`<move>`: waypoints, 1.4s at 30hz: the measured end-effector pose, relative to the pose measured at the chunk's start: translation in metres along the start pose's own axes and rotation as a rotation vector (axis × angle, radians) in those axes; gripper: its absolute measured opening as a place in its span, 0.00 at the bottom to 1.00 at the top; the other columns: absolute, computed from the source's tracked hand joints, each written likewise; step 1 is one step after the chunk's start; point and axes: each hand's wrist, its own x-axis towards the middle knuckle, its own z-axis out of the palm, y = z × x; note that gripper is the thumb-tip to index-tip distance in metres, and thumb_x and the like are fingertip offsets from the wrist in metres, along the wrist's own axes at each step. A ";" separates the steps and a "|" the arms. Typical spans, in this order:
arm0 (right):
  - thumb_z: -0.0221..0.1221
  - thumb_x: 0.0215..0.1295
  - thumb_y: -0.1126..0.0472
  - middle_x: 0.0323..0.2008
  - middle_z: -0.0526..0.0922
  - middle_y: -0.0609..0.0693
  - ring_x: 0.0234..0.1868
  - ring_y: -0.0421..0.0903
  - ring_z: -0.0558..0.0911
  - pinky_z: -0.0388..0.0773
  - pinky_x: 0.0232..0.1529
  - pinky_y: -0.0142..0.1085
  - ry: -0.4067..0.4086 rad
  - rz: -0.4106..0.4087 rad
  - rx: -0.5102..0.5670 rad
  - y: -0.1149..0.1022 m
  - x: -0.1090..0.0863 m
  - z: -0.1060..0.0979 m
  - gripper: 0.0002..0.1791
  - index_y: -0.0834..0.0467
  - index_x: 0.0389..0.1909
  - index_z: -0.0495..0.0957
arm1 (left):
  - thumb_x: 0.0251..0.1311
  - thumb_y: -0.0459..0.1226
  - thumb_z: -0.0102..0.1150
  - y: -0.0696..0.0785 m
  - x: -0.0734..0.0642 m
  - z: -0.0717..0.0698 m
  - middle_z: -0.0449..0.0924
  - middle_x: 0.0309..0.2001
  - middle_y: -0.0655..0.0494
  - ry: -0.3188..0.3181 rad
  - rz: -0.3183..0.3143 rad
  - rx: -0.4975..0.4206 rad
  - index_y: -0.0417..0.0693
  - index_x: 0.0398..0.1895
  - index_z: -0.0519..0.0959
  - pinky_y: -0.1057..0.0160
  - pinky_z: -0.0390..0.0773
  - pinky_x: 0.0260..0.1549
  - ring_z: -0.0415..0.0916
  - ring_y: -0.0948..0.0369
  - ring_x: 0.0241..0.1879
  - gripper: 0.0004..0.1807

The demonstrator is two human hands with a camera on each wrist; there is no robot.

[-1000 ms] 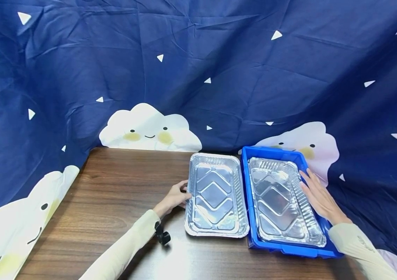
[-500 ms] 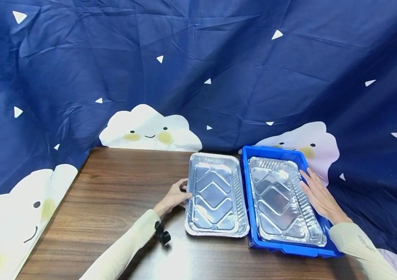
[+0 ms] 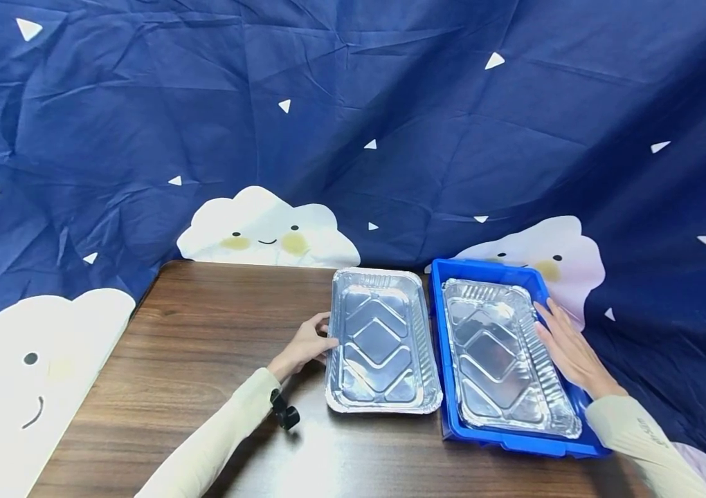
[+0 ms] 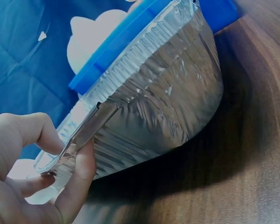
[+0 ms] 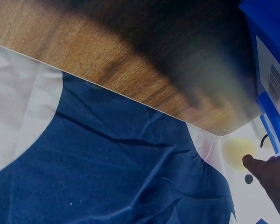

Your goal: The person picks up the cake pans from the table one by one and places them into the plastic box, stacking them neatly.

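Observation:
My left hand pinches the left rim of an aluminium foil tray beside the blue bin. In the left wrist view, thumb and fingers grip the rim of that foil tray, and a dark shadow lies under its side. A second foil tray sits inside the blue bin on the right. Along the bin's right edge lies my right hand, fingers straight, fingertips right at the tray's right rim. The right wrist view shows only a fingertip next to the bin's outer wall.
The wooden table stretches out to the left of the trays. Behind it hangs a dark blue cloth with white clouds and triangles. A labelled side of the bin stands close to the table's edge in the right wrist view.
My left hand and the foil tray it pinches have shifted slightly left and away from me, opening a small gap to the bin. The right hand has stayed put.

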 end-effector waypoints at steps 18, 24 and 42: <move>0.40 0.88 0.49 0.84 0.37 0.66 0.82 0.70 0.35 0.35 0.74 0.77 0.001 -0.004 0.001 0.001 -0.002 0.000 0.36 0.60 0.86 0.44 | 0.56 0.24 0.64 0.031 0.001 -0.013 0.80 0.52 0.35 0.049 0.022 0.058 0.33 0.76 0.66 0.59 0.86 0.24 0.78 0.60 0.28 0.40; 0.40 0.88 0.50 0.84 0.38 0.67 0.82 0.71 0.35 0.34 0.74 0.76 0.003 -0.009 0.002 0.002 -0.001 0.001 0.35 0.61 0.86 0.45 | 0.55 0.23 0.61 0.043 0.000 -0.010 0.78 0.53 0.36 0.042 0.040 0.031 0.34 0.77 0.65 0.66 0.82 0.18 0.78 0.62 0.23 0.41; 0.40 0.88 0.50 0.84 0.38 0.68 0.82 0.72 0.37 0.34 0.75 0.75 0.013 -0.020 0.002 0.002 -0.002 0.002 0.35 0.62 0.85 0.45 | 0.56 0.23 0.61 0.073 0.001 0.011 0.77 0.50 0.37 -0.020 0.066 0.032 0.33 0.77 0.65 0.65 0.83 0.17 0.77 0.61 0.20 0.41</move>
